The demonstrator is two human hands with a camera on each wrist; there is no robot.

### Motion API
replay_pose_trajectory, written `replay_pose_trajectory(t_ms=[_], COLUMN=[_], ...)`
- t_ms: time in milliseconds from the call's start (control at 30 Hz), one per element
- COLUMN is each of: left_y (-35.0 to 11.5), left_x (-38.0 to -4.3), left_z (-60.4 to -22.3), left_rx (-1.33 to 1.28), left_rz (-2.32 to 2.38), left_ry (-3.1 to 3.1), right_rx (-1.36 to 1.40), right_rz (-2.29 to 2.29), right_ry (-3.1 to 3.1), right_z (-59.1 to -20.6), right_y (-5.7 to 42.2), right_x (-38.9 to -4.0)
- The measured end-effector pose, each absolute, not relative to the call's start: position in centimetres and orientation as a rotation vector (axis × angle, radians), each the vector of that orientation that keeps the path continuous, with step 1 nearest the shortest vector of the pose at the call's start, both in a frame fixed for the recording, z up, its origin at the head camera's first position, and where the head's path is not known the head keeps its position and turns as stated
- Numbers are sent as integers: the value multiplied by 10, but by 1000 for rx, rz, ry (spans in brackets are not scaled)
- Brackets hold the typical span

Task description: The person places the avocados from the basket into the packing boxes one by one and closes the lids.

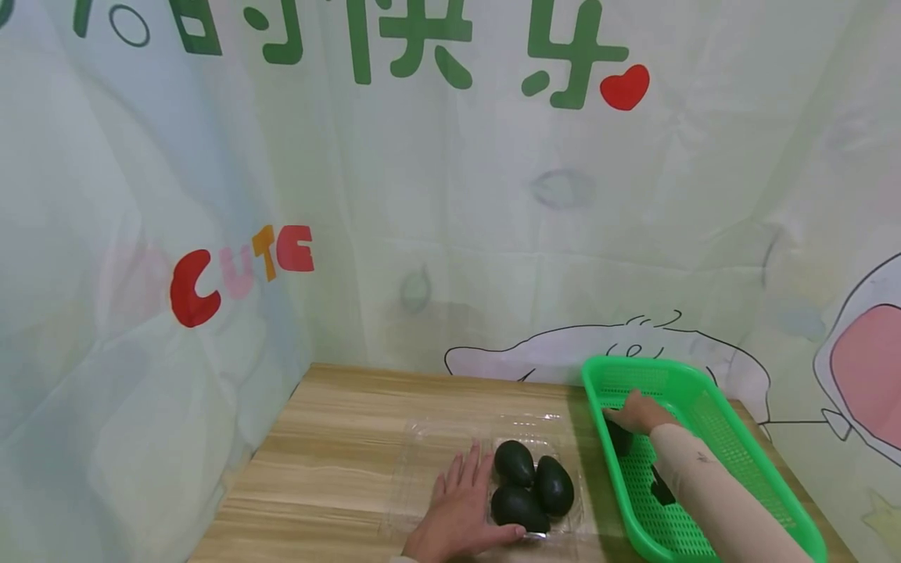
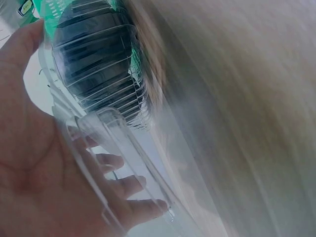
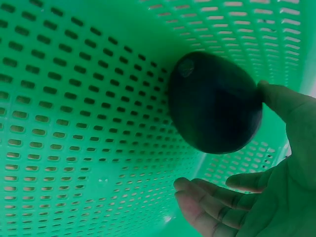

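You're reaching an avocado (image 3: 215, 106) in the basket (image 1: 735, 453)
Right grip (image 1: 639, 413) is gaping, thumb touching — fingers should be curling under; spread left hand (image 1: 457, 507) is resting at the clear box (image 1: 431, 442) beside the basket.

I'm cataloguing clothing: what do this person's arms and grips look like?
The right sleeve is pale beige with a small dark mark near its end; only a pale sliver of left sleeve shows. The left grip and right grip are ungloved.
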State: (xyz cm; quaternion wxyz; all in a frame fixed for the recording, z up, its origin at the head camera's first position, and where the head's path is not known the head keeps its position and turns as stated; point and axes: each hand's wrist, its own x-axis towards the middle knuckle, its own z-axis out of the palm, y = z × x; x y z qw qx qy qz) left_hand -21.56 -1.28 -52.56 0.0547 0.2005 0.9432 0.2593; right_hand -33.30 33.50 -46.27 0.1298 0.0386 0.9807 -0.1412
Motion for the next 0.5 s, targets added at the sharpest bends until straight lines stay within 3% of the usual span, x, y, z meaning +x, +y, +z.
replay_pose_trajectory(t_ms=[500], left_y=[-13], left_x=[-215], left_z=[-525], left_rx=[609], left_rz=[776], left_ry=[2869], right_rx=[71], right_rz=[-474], right_ry=[2839], right_z=[-477], right_y=[334], right_x=[-331])
